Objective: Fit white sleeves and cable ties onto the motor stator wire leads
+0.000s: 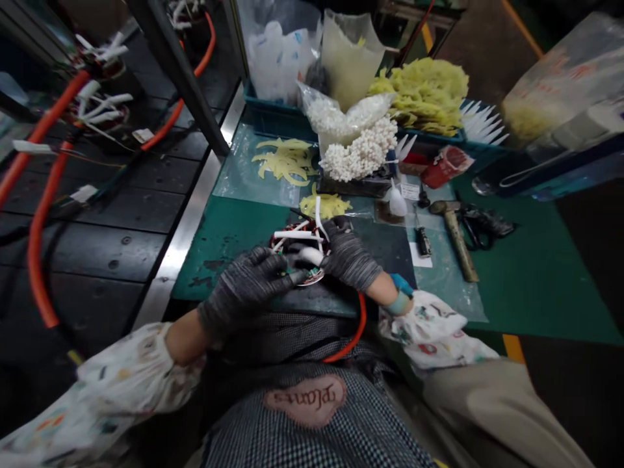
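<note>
A motor stator (294,235), ring-shaped with reddish windings and several white sleeves, sits near the front edge of the green mat, between my gloved hands. My left hand (253,278) has its fingers bent together against the stator's near left rim. On the other side, my right hand (351,252) closes around the right rim, beside a thick white sleeve (312,255) that is partly blurred. Its fingertips are hidden by the glove and the part. An orange cable (361,325) curves from below my right hand toward my lap. Yellow cut insulation pieces (325,204) lie just behind the stator.
Yellow strips (285,161), a bag of small white pieces (358,149) and blue bins (277,117) stand behind. A hammer (458,240), scissors (475,229) and a red container (444,170) lie right. Left, beyond a metal post (182,71), a conveyor (102,240) carries more stators with orange cables.
</note>
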`<state>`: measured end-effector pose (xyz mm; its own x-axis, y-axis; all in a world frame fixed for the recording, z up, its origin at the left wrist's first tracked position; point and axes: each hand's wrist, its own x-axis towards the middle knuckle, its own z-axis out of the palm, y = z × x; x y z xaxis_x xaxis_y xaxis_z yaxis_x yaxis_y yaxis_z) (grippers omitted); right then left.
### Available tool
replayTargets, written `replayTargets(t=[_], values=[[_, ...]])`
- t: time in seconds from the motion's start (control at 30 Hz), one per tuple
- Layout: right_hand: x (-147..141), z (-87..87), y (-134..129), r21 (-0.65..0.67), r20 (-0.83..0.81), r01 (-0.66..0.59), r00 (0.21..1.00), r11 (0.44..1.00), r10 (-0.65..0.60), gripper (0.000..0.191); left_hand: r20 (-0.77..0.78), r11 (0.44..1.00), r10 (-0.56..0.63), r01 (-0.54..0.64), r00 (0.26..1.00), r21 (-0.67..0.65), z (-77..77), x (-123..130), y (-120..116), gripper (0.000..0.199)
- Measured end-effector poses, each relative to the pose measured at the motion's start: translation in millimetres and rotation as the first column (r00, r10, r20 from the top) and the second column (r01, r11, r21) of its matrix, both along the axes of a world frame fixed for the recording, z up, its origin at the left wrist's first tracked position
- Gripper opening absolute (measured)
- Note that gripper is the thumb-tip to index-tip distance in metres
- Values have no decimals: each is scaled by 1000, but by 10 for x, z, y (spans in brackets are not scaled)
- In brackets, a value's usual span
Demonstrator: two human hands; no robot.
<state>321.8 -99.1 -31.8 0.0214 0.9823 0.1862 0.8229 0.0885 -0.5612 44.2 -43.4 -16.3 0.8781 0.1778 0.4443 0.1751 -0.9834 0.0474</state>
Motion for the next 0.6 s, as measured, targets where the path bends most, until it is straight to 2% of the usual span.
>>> replayTargets(t=[0.07, 0.13, 0.27, 0.33, 0.4, 0.47, 0.53, 0.6], values=[[10, -66, 89, -53, 50, -85, 995, 995, 87, 52, -114, 994, -112, 110, 987, -25, 143, -43, 112, 47], [36, -71, 292, -65, 63, -194, 978, 979, 198, 45, -176, 988, -152, 150, 973, -21, 263, -52, 191, 42], [110, 44, 659, -93, 42, -478, 875, 874, 483, 41, -195, 981, -111, 139, 974, 133, 336, -71, 154, 36], [153, 117, 672, -55, 83, -494, 864, 868, 497, 47, -113, 975, -59, 81, 992, 205, 292, -98, 81, 34], [230, 192, 604, 61, 165, -381, 915, 922, 367, 57, -52, 977, -24, 35, 998, 211, 216, -108, 41, 29], [350, 273, 558, 249, 232, -191, 964, 949, 133, 54, -50, 984, -37, 45, 998, 170, 127, -86, 64, 17], [483, 352, 616, 418, 258, 3, 959, 908, -122, 40, -43, 988, -63, 69, 997, 140, 32, -46, 133, 6], [580, 411, 785, 498, 271, 132, 915, 857, -299, 36, 5, 987, -88, 87, 996, 134, -58, -12, 198, 11]])
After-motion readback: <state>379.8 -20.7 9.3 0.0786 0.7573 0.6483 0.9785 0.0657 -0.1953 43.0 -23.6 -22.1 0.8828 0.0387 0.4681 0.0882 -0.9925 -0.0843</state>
